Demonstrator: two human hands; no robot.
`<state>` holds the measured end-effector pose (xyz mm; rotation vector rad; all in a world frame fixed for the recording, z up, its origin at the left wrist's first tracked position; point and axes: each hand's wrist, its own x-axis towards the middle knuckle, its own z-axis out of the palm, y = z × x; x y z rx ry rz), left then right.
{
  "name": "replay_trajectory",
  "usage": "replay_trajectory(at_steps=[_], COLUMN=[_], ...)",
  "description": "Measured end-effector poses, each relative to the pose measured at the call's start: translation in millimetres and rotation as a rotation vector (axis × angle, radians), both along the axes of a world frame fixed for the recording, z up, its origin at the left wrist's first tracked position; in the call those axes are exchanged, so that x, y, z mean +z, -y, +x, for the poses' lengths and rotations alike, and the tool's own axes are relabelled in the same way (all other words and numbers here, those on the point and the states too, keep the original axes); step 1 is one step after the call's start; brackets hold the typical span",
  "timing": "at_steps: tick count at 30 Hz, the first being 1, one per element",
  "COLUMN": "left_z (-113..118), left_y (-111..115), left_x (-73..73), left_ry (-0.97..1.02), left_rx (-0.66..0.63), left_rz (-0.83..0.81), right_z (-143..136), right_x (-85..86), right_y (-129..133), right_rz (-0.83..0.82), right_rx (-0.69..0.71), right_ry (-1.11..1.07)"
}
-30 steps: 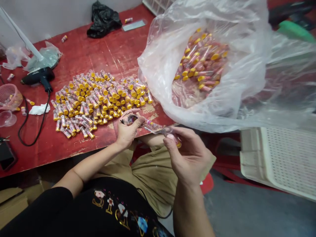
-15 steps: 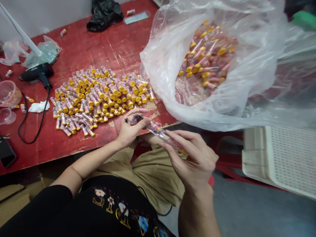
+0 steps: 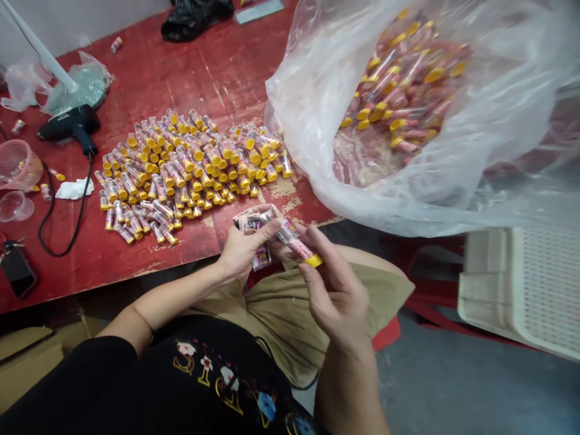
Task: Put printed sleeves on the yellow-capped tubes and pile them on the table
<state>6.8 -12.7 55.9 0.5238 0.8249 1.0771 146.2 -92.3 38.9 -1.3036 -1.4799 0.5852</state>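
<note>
My left hand (image 3: 244, 248) is closed on some printed plastic wrappers (image 3: 251, 224) over my lap, just off the table's front edge. Its thumb presses near the upper end of a clear tube (image 3: 295, 243) with pink contents and a yellow cap. My right hand (image 3: 338, 287) pinches this tube near its capped lower end, the fingers on either side. Beyond my hands, a large pile of similar yellow-capped tubes (image 3: 181, 166) lies on the red table (image 3: 172, 84). To the right, an open clear plastic bag (image 3: 308, 133) holds more tubes.
A black heat gun (image 3: 70, 128) with its cord, a pink basket (image 3: 20, 166), white tissue (image 3: 74, 189) and a phone (image 3: 19, 270) are at the left. A black bag (image 3: 194, 18) lies at the back. A white perforated crate (image 3: 489, 284) stands at the right.
The tube has turned so that its printed side and yellow cap show more clearly. My right hand has shifted left, and more of the wrappers in my left hand is visible. The view has shifted slightly.
</note>
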Motion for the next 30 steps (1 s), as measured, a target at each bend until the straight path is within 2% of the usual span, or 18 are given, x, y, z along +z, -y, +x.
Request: replay_trajectory(at_steps=[3, 8, 11, 15, 24, 28, 30], left_z=[-2.8, -7.7, -10.3, -11.2, -13.4, -11.8, -10.7], left_y=[-0.5, -0.4, 0.9, 3.5, 5.9, 1.7, -5.0], left_x=[0.7, -1.0, -0.6, 2.3, 3.3, -6.1, -12.6], left_ry=[-0.001, -0.04, -0.065, -0.094, -0.106, -0.078, -0.029], left_rx=[-0.014, -0.005, -0.047, -0.052, -0.048, -0.003, 0.035], left_rz=[0.065, 0.125, 0.152, 0.134, 0.117, 0.073, -0.009], right_z=[-1.6, -9.6, -16.0, -24.9, -30.9, -30.2, -26.2], right_x=[-2.6, 9.9, 16.4, 14.8, 12.8, 9.1, -0.9], right_y=[0.2, -8.7, -12.2, -14.8, -17.7, -21.0, -36.9], right_rz=[0.084, 0.148, 0.196, 0.241, 0.192, 0.171, 0.141], right_rx=[-0.137, -0.129, -0.227, -0.308, -0.382, -0.352, -0.362], right_ry=[-0.128, -0.154, -0.146, -0.212, -0.237, -0.23, -0.265])
